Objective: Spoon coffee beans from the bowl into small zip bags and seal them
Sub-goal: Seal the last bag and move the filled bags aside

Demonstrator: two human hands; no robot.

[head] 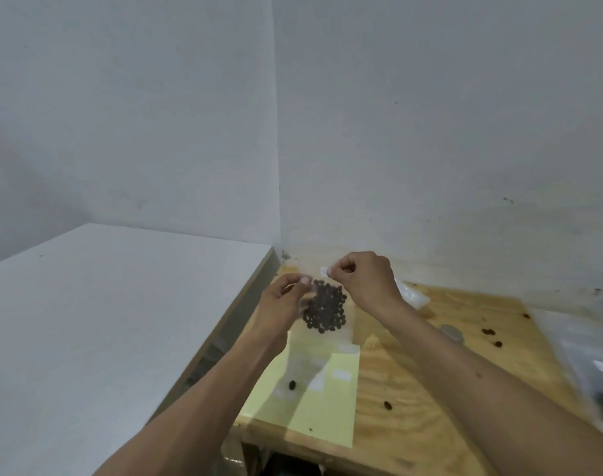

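Both hands — left hand [283,301], right hand [366,277] — pinch the bean-filled zip bag [325,309] aloft.

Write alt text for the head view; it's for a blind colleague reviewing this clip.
Two bare hands, left hand and right hand, pinch the top corners of a small clear bag of coffee beans above a wooden table. A yellow sheet and stray beans lie below; grey walls behind.

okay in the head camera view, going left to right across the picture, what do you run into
White tabletop → left hand → bag of coffee beans → right hand → loose beans on the wooden table → blurred bags at the right edge.
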